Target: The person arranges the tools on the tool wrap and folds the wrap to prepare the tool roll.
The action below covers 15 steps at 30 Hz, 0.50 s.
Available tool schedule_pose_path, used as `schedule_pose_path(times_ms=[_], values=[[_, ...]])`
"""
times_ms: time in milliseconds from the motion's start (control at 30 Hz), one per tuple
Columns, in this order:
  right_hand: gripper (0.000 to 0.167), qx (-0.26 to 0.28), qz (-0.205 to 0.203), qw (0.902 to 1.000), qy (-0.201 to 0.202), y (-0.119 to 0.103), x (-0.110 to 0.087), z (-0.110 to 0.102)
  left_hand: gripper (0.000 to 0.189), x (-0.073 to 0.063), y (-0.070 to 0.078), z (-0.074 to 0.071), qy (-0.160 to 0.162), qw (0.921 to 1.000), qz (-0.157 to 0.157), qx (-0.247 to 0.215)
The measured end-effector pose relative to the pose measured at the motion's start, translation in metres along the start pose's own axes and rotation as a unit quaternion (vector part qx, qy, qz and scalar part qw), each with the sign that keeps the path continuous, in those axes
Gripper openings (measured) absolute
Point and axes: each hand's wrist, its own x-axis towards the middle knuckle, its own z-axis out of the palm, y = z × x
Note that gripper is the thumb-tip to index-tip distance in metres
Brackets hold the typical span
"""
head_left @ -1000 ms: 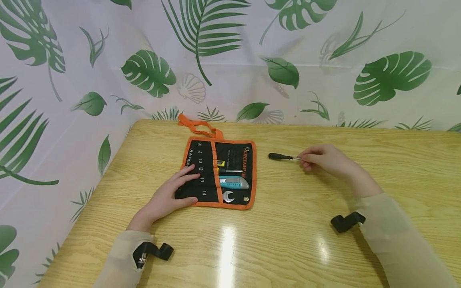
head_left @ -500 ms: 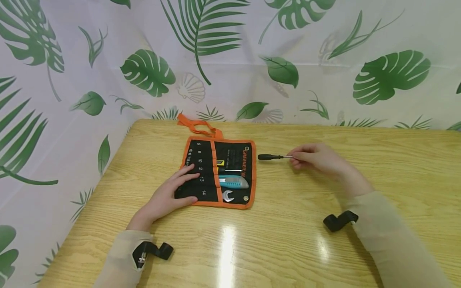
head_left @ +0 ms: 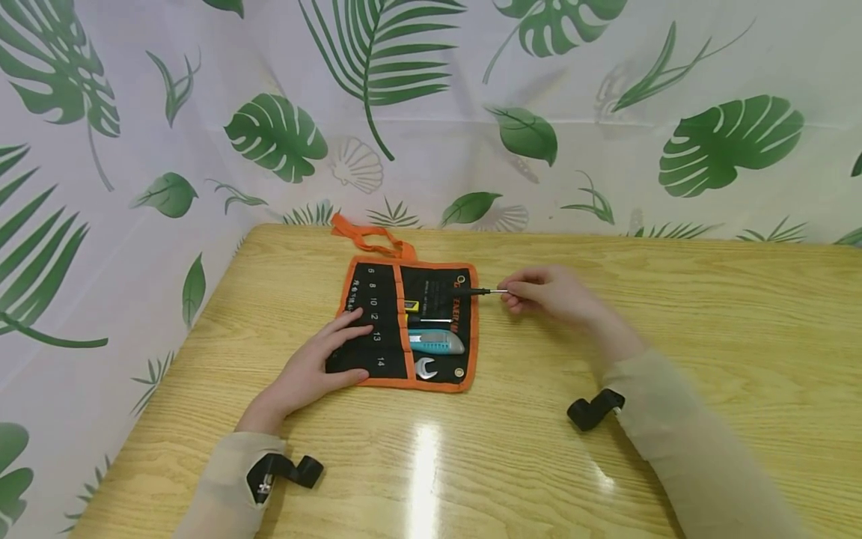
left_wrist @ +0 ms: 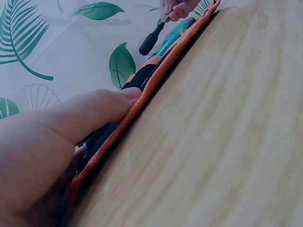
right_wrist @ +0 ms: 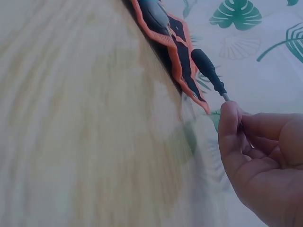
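A black tool pouch (head_left: 438, 288) with orange trim lies spread on the table. My left hand (head_left: 323, 358) rests on its numbered left part, fingers spread, the thumb (left_wrist: 113, 100) along the near edge. My right hand (head_left: 548, 294) pinches the metal shaft of a black-handled screwdriver (right_wrist: 207, 70), handle pointing left. In the head view that handle overlaps the pouch's right border, and the left wrist view shows it raised above the pouch. Pockets hold a teal utility knife (head_left: 436, 341), an open-end wrench (head_left: 426, 367), a thin metal shaft (head_left: 434, 320) and a yellow-and-black item (head_left: 411, 305).
An orange tie strap (head_left: 377, 239) trails from the pouch's far edge. The wooden table (head_left: 525, 449) ends at a white leaf-print curtain (head_left: 431, 135) behind and to the left. Each sleeve carries a black wrist mount (head_left: 595, 409).
My right hand has moved left with the screwdriver, bringing its handle from the bare table to over the pouch's right part. The left hand and pouch stay put.
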Motion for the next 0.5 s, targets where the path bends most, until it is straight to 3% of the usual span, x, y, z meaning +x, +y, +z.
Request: schedule_pose_path(times_ms=[500], values=[[0.026, 0.010, 0.006, 0.9997, 0.020, -0.009, 0.029, 0.038, 0.063, 0.000, 0.000, 0.000, 0.000, 1.0000, -0.006, -0.005]])
